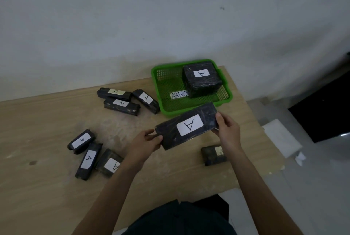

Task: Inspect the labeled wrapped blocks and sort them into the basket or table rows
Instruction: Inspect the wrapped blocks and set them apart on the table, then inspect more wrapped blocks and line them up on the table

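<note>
Nearest, on the left of the wooden surface (47, 121), a near cluster of three wrapped blocks (88, 161) lies loosely, white labels up. Near right, a lone block (212, 156) sits partly behind the right forearm. Now the hands: the left hand (145, 140) pinches the left end of the held block (187, 125), and the right hand (227, 126) grips its right end, label A facing up. It is just in front of the green basket (155, 75). Farther left, a far cluster of three blocks (121, 104) huddles together. Inside the basket, a bulkier block (201, 81) sits far right, beside a tag (179, 95) reading "ABNO".
</note>
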A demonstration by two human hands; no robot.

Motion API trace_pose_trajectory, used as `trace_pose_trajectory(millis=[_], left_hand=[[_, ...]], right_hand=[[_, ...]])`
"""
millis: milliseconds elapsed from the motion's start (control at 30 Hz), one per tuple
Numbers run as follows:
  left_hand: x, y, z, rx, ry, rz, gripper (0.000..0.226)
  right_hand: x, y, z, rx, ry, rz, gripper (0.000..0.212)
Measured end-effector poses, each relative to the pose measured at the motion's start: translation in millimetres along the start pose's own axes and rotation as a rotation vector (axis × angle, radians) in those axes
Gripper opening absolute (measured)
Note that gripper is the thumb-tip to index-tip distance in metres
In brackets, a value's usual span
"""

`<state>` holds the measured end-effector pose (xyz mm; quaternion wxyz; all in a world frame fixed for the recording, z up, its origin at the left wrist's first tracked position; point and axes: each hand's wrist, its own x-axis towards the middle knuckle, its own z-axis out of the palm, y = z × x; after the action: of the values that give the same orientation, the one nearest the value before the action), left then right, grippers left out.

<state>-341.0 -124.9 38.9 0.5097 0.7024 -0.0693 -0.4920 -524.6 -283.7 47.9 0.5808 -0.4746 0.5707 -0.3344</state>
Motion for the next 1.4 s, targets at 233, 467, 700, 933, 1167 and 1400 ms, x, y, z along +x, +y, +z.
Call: trace_pose_trajectory(millis=[233,467,700,933,1167,1400], left_hand=[[40.8,1.4,75.0,0.076,-0.027,0.032,0.021],[75.6,-27.7,149.8,0.323,-0.081,-0.058,0.029],[70.5,-56.9,176.4,0.359,-0.1,-0.154,0.037],[55.1,-49.0,114.7,0.468,-0.049,-0.051,0.043],[18.8,-31.1,-14.7,0.405,0.114,0.142,0.026],[24.2,-64.9,-125.3,0.445,0.227,0.072,0.029]], right_hand=[[63.2,35.6,-41.5,-0.618,-0.011,0.031,0.033],[119.1,59.3,-84.6,-0.926,-0.093,0.152,0.031],[133.5,81.7,-116.0,-1.157,-0.209,0.169,0.035],[97.2,43.6,-72.1,-1.337,-0.161,0.075,0.048],[31.3,28.7,44.3,-1.157,-0.425,-0.262,0.05],[-33.1,48.9,151.4,-1.085,-0.711,-0.272,0.043]])
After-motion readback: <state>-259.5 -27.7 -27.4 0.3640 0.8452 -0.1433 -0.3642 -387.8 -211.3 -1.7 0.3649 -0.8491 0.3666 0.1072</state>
